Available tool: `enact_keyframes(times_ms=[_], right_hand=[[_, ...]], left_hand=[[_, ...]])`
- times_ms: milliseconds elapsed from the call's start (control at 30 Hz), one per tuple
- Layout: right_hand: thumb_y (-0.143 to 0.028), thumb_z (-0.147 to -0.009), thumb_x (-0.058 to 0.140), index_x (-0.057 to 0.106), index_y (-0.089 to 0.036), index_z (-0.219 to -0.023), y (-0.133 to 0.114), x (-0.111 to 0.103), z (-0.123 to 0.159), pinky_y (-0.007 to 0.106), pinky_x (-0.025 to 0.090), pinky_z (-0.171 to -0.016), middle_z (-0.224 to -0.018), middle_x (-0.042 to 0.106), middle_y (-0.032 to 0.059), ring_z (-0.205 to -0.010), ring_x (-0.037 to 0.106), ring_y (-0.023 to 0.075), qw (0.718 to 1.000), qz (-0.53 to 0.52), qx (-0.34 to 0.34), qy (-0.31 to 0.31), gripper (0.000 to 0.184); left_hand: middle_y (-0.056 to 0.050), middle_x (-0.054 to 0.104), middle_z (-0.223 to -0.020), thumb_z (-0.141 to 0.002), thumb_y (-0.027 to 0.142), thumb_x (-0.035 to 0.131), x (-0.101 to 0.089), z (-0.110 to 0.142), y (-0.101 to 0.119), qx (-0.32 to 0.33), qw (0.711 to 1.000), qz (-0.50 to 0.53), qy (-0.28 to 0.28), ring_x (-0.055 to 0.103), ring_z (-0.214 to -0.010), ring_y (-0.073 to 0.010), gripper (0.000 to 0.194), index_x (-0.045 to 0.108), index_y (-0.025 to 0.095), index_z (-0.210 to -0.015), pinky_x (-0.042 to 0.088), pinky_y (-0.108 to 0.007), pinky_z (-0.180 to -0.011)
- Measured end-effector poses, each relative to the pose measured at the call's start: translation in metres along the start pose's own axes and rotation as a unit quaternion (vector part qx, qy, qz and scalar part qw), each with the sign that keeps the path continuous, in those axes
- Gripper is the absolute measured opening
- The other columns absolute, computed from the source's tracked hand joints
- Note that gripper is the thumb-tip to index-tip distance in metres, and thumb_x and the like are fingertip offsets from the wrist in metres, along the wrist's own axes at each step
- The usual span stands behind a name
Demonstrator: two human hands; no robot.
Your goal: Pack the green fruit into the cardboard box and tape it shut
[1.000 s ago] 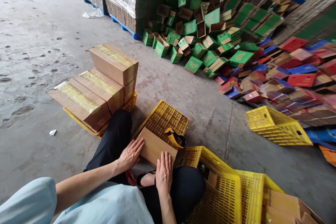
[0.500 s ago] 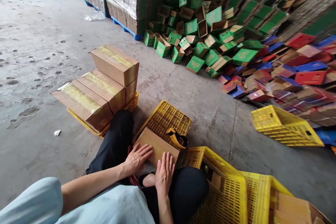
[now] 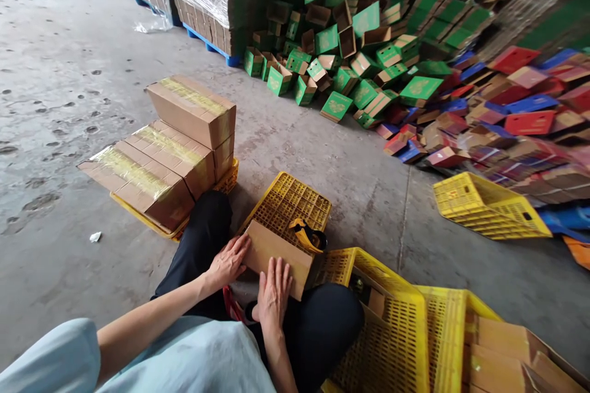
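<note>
I sit on the floor with a plain brown cardboard box (image 3: 282, 253) resting on an upturned yellow crate (image 3: 290, 201) in front of my knees. My left hand (image 3: 228, 263) lies flat against the box's left end, fingers spread. On the near edge of the same box rests my right hand (image 3: 273, 290), fingers stretched out flat on its top. A yellow and black tape dispenser (image 3: 308, 234) sits on the crate just behind the box, touched by neither hand.
Taped brown boxes (image 3: 170, 147) are stacked on a yellow crate at my left. A yellow crate (image 3: 401, 319) holding cardboard boxes stands at my right. Another yellow crate (image 3: 488, 206) lies farther right. Piles of green (image 3: 359, 55) and red and blue boxes (image 3: 516, 110) cover the floor beyond.
Both hands slid slightly toward me along the box, and the box now stands a little more tilted up on its near edge. The view shifted slightly.
</note>
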State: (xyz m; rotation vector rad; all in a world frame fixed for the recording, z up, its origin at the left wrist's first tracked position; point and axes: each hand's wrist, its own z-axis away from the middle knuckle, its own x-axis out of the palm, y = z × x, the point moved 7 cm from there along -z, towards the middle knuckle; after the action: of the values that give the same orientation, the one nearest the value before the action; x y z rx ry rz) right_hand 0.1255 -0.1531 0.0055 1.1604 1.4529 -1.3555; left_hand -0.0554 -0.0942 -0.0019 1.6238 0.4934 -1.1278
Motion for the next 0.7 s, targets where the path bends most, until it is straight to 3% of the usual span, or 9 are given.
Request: enact_keyframes(times_ms=[233,400,533,700], right_hand=[[-0.033,-0.111,0.029,0.042,-0.016,-0.163,-0.061,0.012,-0.017,0.055,0.035,-0.125,-0.167,0.043,0.0144,-0.157,0.037,0.0331,0.998,-0.018,-0.058,-0.033,0.056],[-0.022,-0.109,0.028,0.037,-0.014,-0.165,-0.074,0.008,-0.019,0.047,0.031,-0.129,-0.169,0.039,0.0130,-0.159,0.033,0.0258,0.997,-0.016,-0.066,-0.032,0.057],[-0.034,-0.112,0.029,0.035,-0.017,-0.166,-0.054,0.001,-0.009,0.052,0.030,-0.128,-0.170,0.038,0.0133,-0.158,0.035,0.0277,0.999,-0.016,-0.034,-0.038,0.057],[-0.048,-0.112,0.023,0.041,-0.013,-0.163,0.022,-0.011,0.019,0.061,0.033,-0.124,-0.165,0.045,0.0203,-0.155,0.040,0.0350,0.997,-0.005,0.069,0.017,0.065]], left_hand=[[-0.012,0.027,-0.174,-0.093,0.019,0.060,-0.001,0.000,-0.003,0.019,1.000,-0.004,0.012,0.034,-0.156,-0.0372,0.072,0.043,0.027,-0.162,0.046,-0.053,-0.120],[-0.013,0.011,-0.179,-0.099,0.021,0.052,0.005,0.011,0.004,0.041,0.998,-0.028,0.037,0.022,-0.162,-0.0376,0.075,0.025,0.024,-0.169,0.039,-0.055,-0.124],[-0.017,0.005,-0.178,-0.098,0.026,0.058,0.009,0.017,0.006,0.052,0.997,-0.049,0.034,0.014,-0.164,-0.0385,0.085,0.014,0.020,-0.171,0.038,-0.055,-0.124],[-0.020,0.005,-0.177,-0.089,0.026,0.068,0.008,0.017,0.010,0.047,0.996,-0.071,0.022,0.014,-0.163,-0.0390,0.101,0.010,0.018,-0.171,0.038,-0.054,-0.124]])
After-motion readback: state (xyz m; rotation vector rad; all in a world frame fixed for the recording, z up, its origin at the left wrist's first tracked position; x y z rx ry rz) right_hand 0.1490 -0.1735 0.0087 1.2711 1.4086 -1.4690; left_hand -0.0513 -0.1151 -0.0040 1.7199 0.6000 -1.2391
